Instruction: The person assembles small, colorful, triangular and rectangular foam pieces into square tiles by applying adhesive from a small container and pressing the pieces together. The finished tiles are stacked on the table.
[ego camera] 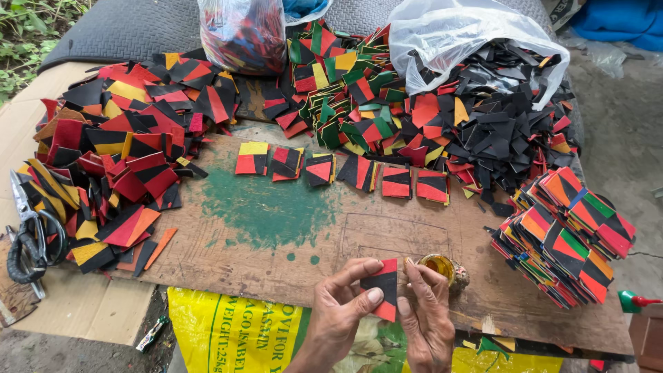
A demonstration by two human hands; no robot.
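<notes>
My left hand (342, 298) pinches a small black and red patchwork square (384, 287) between thumb and fingers, low over the front edge of a worn wooden board (276, 235). My right hand (425, 311) touches the square's right edge with its fingertips and sits just in front of a small open jar of yellowish glue (439, 265). A row of several finished black, red and yellow squares (345, 169) lies across the middle of the board.
Heaps of coloured pieces lie left (114, 159), at the back (352, 83) and right, with black scraps (497, 117) spilling from a clear plastic bag (469, 34). Stacked squares (566, 235) sit right. Scissors (31, 235) lie far left. A yellow sack (228, 331) is below.
</notes>
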